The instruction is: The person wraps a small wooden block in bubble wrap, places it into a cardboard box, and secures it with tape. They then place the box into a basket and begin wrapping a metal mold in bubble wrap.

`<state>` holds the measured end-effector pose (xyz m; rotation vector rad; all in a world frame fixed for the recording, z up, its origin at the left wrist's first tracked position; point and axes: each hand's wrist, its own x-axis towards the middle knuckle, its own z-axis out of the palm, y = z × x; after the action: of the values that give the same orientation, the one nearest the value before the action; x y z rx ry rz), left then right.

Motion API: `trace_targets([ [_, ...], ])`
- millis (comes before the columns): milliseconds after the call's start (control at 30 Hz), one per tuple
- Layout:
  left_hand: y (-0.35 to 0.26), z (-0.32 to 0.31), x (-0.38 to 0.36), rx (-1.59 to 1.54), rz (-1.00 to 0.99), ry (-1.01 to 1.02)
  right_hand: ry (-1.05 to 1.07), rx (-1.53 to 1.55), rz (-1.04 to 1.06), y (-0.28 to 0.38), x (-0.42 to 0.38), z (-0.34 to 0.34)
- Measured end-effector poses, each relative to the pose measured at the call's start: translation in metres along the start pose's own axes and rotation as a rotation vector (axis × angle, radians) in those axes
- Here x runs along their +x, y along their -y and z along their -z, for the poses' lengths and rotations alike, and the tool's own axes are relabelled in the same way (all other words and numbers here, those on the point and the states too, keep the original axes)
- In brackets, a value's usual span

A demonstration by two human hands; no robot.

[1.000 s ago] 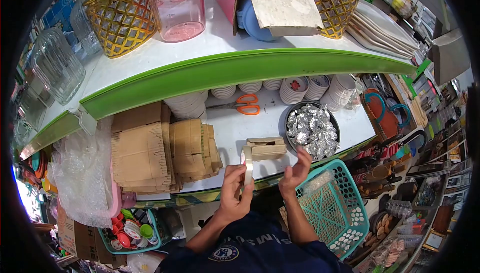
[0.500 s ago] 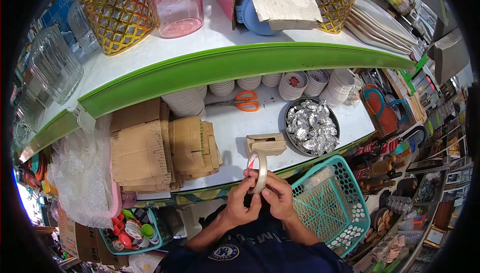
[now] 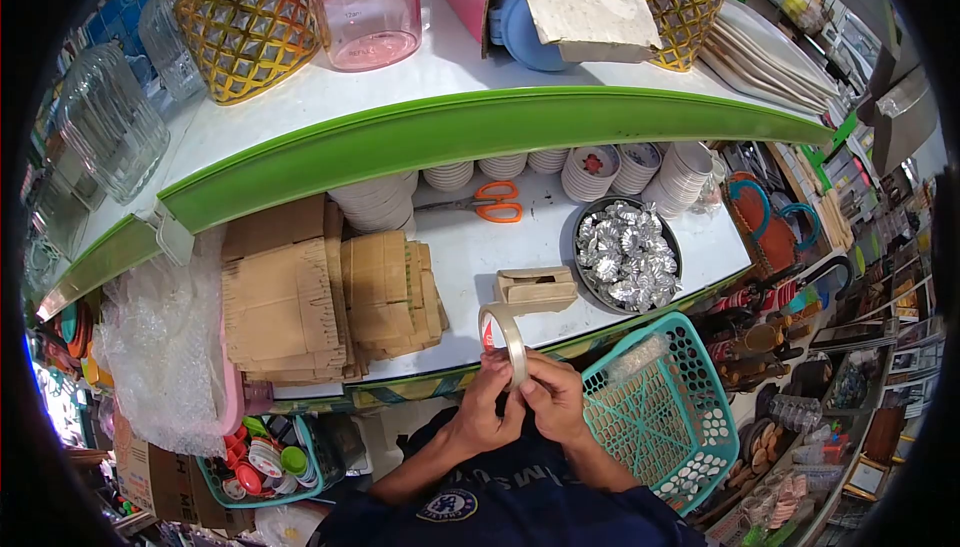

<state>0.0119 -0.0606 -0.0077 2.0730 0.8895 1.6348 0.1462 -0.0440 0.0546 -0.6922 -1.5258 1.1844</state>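
A roll of clear tape (image 3: 515, 343) stands upright between my two hands, in front of the lower shelf's edge. My left hand (image 3: 484, 409) is closed on the roll's lower left side. From the right, my right hand (image 3: 556, 399) pinches its lower right rim with thumb and fingers. Just beyond the roll lies a small folded cardboard piece (image 3: 535, 289) on the white shelf (image 3: 470, 272). Right of that is a dark round pan (image 3: 628, 254) heaped with silver fluted molds. Orange-handled scissors (image 3: 496, 202) lie farther back.
Stacked flat cardboard (image 3: 285, 297) and bubble wrap (image 3: 165, 347) are at left. White bowls (image 3: 590, 172) line the shelf's back, under a green-edged upper shelf (image 3: 480, 112). A teal basket (image 3: 660, 417) is at lower right; another basket (image 3: 270, 462) holds colourful items at lower left.
The tape roll has tilted and shifted slightly left in my hands. Both hands remain on it, with the fingers a little repositioned.
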Motion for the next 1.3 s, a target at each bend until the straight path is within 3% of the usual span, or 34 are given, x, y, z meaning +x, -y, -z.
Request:
trace_targets([
  [133, 0.002, 0.003, 0.0, 0.033, 0.023, 0.074, -0.018, 0.024, -0.053, 0.0, 0.001, -0.003],
  [200, 0.004, -0.003, 0.0, -0.016, -0.049, -0.104, -0.016, 0.03, -0.043, 0.001, 0.002, -0.004],
  [533, -0.001, 0.001, 0.008, 0.088, -0.1, -0.128, -0.006, 0.1, -0.102, 0.0, 0.005, -0.008],
  [600, 0.002, -0.004, 0.0, -0.048, -0.006, -0.152, -0.006, 0.099, -0.117, -0.001, 0.005, -0.006],
  [733, 0.007, -0.006, -0.012, -0.11, 0.035, -0.154, 0.042, 0.058, -0.073, -0.001, 0.009, -0.005],
  [800, 0.004, 0.0, -0.008, -0.011, 0.009, -0.008, 0.045, 0.04, -0.055, 0.0, 0.009, -0.004],
  [1033, 0.005, -0.01, -0.008, -0.076, 0.073, -0.141, 0.028, 0.061, -0.069, -0.002, 0.004, -0.001],
  [1300, -0.003, -0.001, 0.011, 0.121, -0.063, -0.041, -0.001, 0.112, -0.103, -0.008, 0.001, 0.003],
])
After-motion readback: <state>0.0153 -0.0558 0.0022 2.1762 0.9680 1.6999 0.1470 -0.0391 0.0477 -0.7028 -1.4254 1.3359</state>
